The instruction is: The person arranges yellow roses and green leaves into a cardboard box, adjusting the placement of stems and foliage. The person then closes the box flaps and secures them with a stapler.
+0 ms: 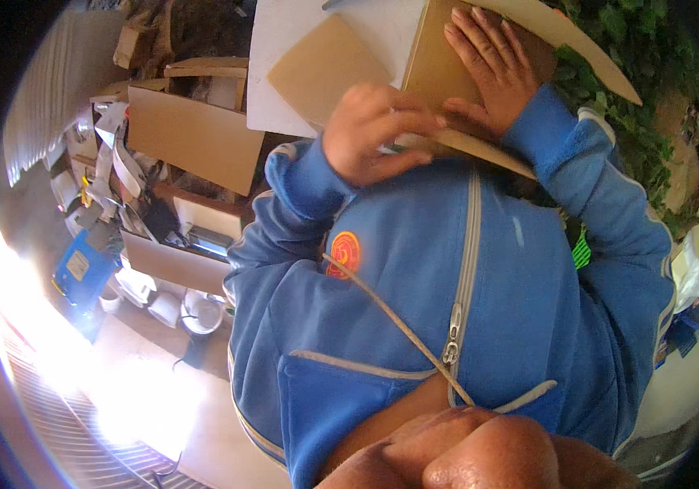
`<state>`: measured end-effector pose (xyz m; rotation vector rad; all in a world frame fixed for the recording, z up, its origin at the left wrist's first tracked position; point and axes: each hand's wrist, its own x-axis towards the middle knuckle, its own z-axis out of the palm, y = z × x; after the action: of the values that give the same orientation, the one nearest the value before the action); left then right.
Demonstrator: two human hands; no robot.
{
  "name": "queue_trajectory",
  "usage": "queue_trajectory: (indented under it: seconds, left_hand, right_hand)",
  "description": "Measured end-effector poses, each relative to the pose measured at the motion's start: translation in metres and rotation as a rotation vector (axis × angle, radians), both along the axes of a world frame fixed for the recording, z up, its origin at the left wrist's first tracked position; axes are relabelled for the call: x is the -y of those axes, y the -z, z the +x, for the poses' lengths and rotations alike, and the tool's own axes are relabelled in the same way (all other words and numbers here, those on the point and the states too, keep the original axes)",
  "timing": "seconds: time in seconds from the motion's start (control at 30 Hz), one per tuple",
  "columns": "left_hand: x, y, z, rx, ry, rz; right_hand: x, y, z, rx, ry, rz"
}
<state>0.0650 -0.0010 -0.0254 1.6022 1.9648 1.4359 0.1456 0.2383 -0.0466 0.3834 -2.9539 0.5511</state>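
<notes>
Nearest the camera, at the lower edge, the wearer's face [488, 456]; just above it, a blue zip-front fabric jacket [398, 244] with a thin tan cord [398, 324] lying across it, liable to snag on a cardboard edge when leaning further in.

At far left, a flat blue case [85, 267]; further right, a brown rectangular cardboard panel [195, 138].

Next, a white flat surface [272, 41], bearing a loose brown square cardboard sheet [333, 69], held by nothing: could slide off the near edge if brushed by the left sleeve.

Then the left hand [374, 134], blurred, with curled fingers close to the near edge of a folded brown cardboard piece [435, 57]. Cannot tell whether gripping anything. Could slip or scrape fingertips on that edge for want of firm hold.

Further right, the right hand [492, 73], laid flat on the folded piece with slightly spread fingers, pinching nothing. Could crease it crookedly through uneven pressure.

Finally, a long pointed flap [586, 50], reaching toward green leaves [643, 37]: could catch there and twist the fold.
</notes>
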Motion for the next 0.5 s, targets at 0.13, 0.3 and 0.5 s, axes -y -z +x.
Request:
queue_trajectory:
  seconds: [0.13,0.3,0.5]
  left_hand:
    - [-0.015,-0.011,0.007,-0.143,-0.034,0.012]
    - [-0.016,-0.016,0.007,-0.054,-0.031,0.015]
    - [-0.02,-0.023,0.002,-0.049,-0.008,-0.025]
  right_hand:
    - [0.0,-0.012,0.0,-0.058,0.02,0.024]
    - [-0.004,-0.017,0.004,0.029,0.017,0.15]
    - [-0.001,0.027,0.008,-0.079,0.048,-0.022]
